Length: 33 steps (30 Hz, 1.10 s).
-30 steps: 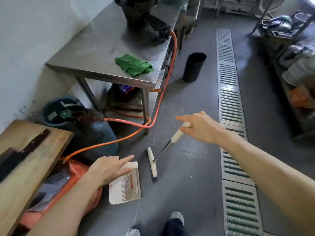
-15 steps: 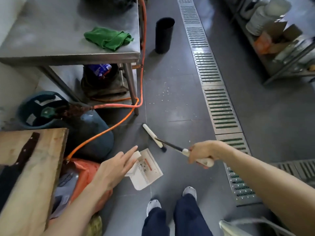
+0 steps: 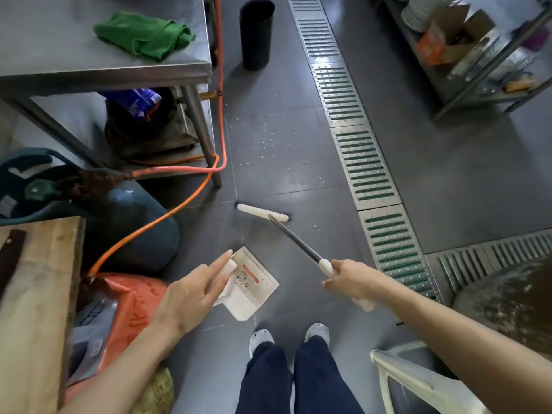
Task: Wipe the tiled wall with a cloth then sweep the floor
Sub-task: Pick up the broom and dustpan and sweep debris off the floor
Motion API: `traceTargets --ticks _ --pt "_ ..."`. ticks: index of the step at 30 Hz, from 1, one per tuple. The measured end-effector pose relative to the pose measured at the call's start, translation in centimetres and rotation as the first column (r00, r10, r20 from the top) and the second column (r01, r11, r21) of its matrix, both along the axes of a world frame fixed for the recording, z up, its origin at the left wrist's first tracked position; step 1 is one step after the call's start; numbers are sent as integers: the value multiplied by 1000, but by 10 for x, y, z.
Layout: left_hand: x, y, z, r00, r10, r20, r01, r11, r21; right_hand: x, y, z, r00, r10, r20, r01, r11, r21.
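My right hand (image 3: 351, 280) grips the white handle end of a small broom (image 3: 263, 213), whose white head with dark bristles rests on the grey floor tiles. My left hand (image 3: 191, 292) holds the handle of a white dustpan (image 3: 254, 289) tilted on the floor in front of my feet, index finger stretched out. White crumbs (image 3: 274, 144) lie scattered on the tiles beyond the broom head. A crumpled green cloth (image 3: 146, 35) lies on the steel table (image 3: 74, 70) at upper left.
A blue gas cylinder (image 3: 98, 210) with an orange hose (image 3: 179, 204) stands left of the dustpan, by an orange sack (image 3: 131, 303) and a wooden board (image 3: 33, 309). A black bin (image 3: 256, 34) stands ahead. Drain grates (image 3: 367, 168) run along the right. A metal shelf rack (image 3: 478, 55) is far right.
The view has tilted down and back toward my feet. The broom head has swung round to lie crosswise farther from the dustpan, and my right hand has pulled back along the handle.
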<state>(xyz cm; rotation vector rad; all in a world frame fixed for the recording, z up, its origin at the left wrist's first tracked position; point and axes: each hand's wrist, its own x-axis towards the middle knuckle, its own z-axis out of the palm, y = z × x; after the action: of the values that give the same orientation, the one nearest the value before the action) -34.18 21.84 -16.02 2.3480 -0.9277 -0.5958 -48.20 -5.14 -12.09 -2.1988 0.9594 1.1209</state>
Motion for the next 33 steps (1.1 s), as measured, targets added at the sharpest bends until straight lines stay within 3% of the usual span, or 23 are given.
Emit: traceTargets --ticks 3,5,7,9,12,17,24,29,33 --pt "-6 -8 -2 1000 -19 2 19 999 -31 -7 0 -13 957 -282 -70 290 942 170" --pt "-11 -10 -5 999 -29 15 29 999 -35 -10 6 -21 848 -489 -203 529 792 305" --pt "-17 -12 -5 999 -31 5 32 999 -34 -14 21 -32 753 -604 -260 657 670 346" --pt "-23 -14 -6 999 -32 17 33 999 -43 -16 38 -45 763 -627 -160 641 698 320" --pt "-29 -18 -8 999 -31 27 33 998 -52 -19 49 -54 872 -487 45 463 851 249" --pt "-32 -25 -11 999 -28 35 30 998 -60 -34 12 -50 888 -423 182 402 905 140" --pt "-31 -70 -15 1000 17 -21 -19 996 -89 -54 -56 -50 887 -444 123 431 894 124" --pt "-13 -105 -19 1000 19 3 -18 996 -82 -70 -47 -50 811 -585 -28 560 760 330" --pt "-14 -130 -15 1000 0 -5 -1 997 -79 -77 -20 -26 812 -572 -113 559 709 431"
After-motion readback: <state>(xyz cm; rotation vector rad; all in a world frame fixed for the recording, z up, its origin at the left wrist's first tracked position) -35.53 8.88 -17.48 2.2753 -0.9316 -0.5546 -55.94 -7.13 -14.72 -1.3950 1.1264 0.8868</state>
